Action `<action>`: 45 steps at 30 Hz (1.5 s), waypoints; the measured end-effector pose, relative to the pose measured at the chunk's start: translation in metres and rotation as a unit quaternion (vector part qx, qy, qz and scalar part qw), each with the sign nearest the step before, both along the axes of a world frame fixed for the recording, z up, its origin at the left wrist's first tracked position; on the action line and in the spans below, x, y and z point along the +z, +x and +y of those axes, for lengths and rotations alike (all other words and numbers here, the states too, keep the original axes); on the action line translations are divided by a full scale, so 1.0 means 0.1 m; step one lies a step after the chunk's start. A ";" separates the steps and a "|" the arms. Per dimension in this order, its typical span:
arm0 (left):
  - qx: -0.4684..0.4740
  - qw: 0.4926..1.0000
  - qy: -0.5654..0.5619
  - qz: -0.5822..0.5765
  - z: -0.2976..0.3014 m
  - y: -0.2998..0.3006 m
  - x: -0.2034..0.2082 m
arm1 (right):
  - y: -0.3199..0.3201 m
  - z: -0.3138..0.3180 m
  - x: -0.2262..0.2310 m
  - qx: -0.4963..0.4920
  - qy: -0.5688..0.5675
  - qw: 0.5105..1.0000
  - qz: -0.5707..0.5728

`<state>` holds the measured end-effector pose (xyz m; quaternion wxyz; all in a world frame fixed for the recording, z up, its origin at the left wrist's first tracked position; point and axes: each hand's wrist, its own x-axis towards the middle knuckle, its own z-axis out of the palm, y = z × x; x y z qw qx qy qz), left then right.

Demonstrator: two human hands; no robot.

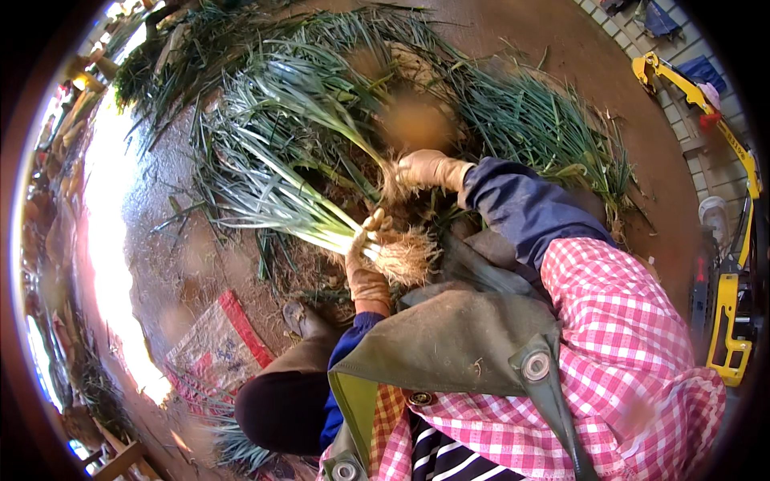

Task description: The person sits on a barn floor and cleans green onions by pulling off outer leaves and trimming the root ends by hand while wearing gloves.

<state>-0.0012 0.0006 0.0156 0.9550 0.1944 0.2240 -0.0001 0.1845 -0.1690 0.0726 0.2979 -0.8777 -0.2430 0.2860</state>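
Note:
My left hand (366, 272), in a tan glove, is closed around a bunch of green onions (309, 228). Its pale, bushy roots (407, 256) point right, and its leaves fan out to the left. Farther up, my right hand (431, 170), also gloved, grips another green onion (353, 132) near its brownish roots. That one's leaves stretch toward the upper left. Beneath and behind both hands lies a loose heap of green onions (257, 120). An orange-brown blur hides part of the heap just beyond my right hand.
More green onions (529, 120) lie in a thick pile at the right, roots toward me. A red-edged sack (220, 341) lies on the wet brown floor (180, 264) at the left. A yellow machine arm (742, 152) stands at the far right. My boot (309, 322) is below my left hand.

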 end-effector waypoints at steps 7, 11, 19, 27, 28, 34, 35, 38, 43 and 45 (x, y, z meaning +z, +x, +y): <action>0.049 0.993 0.004 0.111 0.01 -0.05 0.23 | -0.88 0.50 0.27 0.181 -0.108 0.977 -0.025; -0.010 0.996 0.064 0.065 0.05 -0.07 0.08 | -0.99 0.52 0.29 0.290 -0.198 0.936 0.000; 0.003 0.994 0.075 0.075 0.13 -0.10 -0.04 | -0.26 0.77 0.14 -0.031 0.054 0.979 0.192; 0.023 0.989 0.074 0.123 0.08 -0.08 -0.03 | -0.79 0.85 -0.50 -0.156 0.120 0.976 0.089; 0.012 0.993 0.068 0.099 0.09 -0.09 -0.04 | -0.85 0.86 -0.52 -0.226 0.166 0.947 0.154; 0.047 0.994 0.065 0.075 0.07 -0.01 0.10 | -0.72 0.73 -0.55 -0.177 0.041 0.983 0.001; 0.069 0.993 0.052 0.076 0.05 0.01 0.13 | -0.71 0.74 -0.55 -0.176 0.039 0.984 -0.018; 0.096 0.991 0.025 0.087 0.10 -0.05 0.17 | -0.74 0.91 -0.47 -0.148 -0.036 0.986 -0.070; 0.058 0.992 -0.108 0.020 -0.12 0.08 0.56 | -0.09 0.13 -0.69 -0.326 -0.021 0.943 -0.064; 0.055 0.998 -0.016 0.033 0.12 0.00 0.26 | 0.00 0.37 -0.41 -0.165 -0.051 0.976 -0.129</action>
